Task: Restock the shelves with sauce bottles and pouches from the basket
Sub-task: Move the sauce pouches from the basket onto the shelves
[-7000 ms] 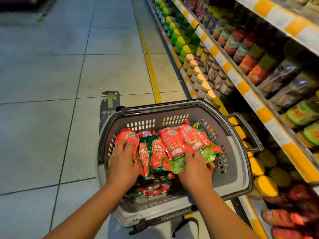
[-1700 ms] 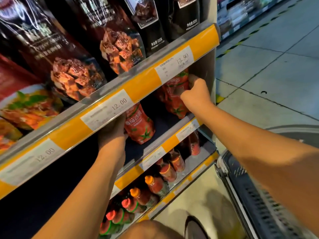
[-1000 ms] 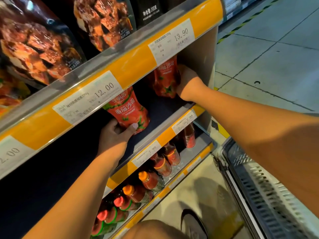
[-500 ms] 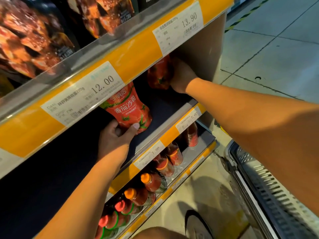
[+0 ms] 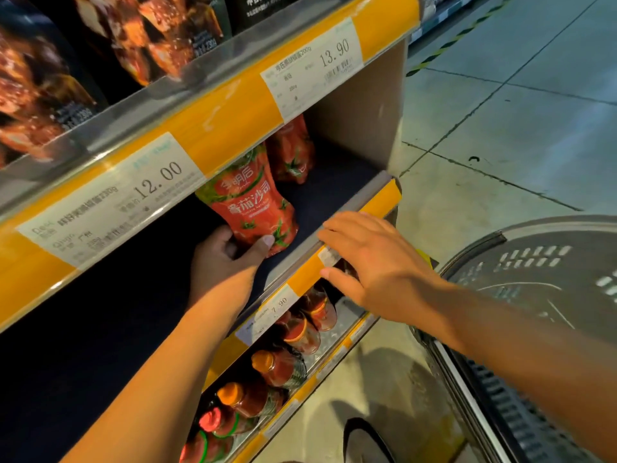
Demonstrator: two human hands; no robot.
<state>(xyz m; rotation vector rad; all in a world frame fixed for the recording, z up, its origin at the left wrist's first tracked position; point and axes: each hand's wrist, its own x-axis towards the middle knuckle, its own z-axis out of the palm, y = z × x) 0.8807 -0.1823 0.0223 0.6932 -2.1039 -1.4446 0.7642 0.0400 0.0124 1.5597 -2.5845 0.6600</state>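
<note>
My left hand [image 5: 227, 259] grips the bottom of a red tomato sauce pouch [image 5: 253, 205], holding it upright on the dark middle shelf [image 5: 337, 185]. A second red pouch [image 5: 293, 152] stands alone further back on the right, near the shelf's end wall. My right hand [image 5: 370, 262] hovers open, fingers spread, in front of the shelf's orange front rail, holding nothing. The grey basket [image 5: 534, 272] is at the lower right, and only its rim and slotted wall show.
Above, a shelf holds dark snack bags [image 5: 143, 31] behind price tags. Below, a row of red sauce bottles [image 5: 280, 365] with orange caps lies on the bottom shelf. Tiled floor [image 5: 517, 128] stretches to the right. A shoe tip [image 5: 364, 442] shows at the bottom.
My right hand has let go of the back-right pouch and drawn out of the shelf toward the front rail. My left hand still holds its pouch in the same spot.
</note>
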